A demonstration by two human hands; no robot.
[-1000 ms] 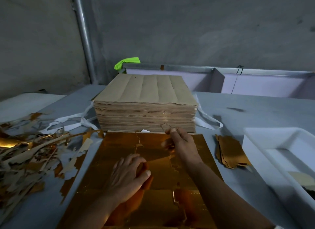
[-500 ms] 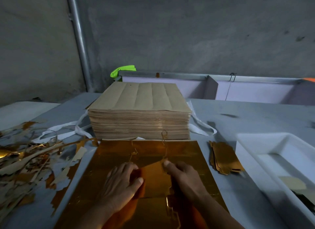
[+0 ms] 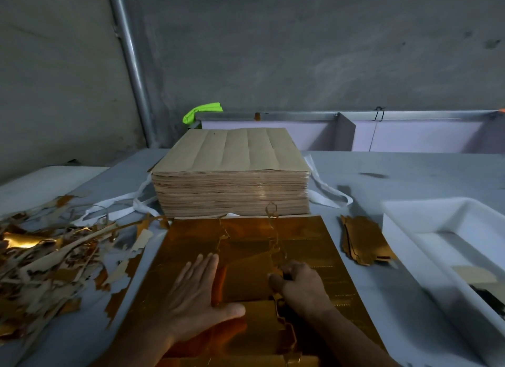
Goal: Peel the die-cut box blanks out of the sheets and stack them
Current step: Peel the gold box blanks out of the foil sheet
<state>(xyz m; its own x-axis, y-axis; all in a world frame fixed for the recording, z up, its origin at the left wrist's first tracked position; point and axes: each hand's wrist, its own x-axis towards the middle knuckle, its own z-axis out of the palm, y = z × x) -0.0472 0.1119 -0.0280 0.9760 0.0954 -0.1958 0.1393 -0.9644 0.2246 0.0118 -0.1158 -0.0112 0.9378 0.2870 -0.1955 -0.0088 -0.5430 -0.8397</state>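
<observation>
A shiny gold die-cut sheet (image 3: 306,238) lies flat on the table in front of me. My left hand (image 3: 195,295) presses flat on it with straight fingers, thumb stretched right. My right hand (image 3: 302,286) pinches the right edge of a partly lifted gold box blank (image 3: 246,279) between the two hands. A thin strip of gold waste (image 3: 273,224) curls up from the sheet beyond my right hand. A small stack of peeled gold blanks (image 3: 363,241) lies right of the sheet. A tall stack of brown-backed sheets (image 3: 232,175) stands behind.
A heap of torn gold and brown waste strips (image 3: 43,262) covers the table at left. A white tray (image 3: 442,230) stands at right with a few scraps inside. White straps (image 3: 117,205) trail from under the tall stack. A grey wall and metal pipe (image 3: 131,66) rise behind.
My right hand came back from the sheet's far edge toward me and now pinches the blank's right edge. My left hand's fingers went from curled to flat. The waste strip lifted.
</observation>
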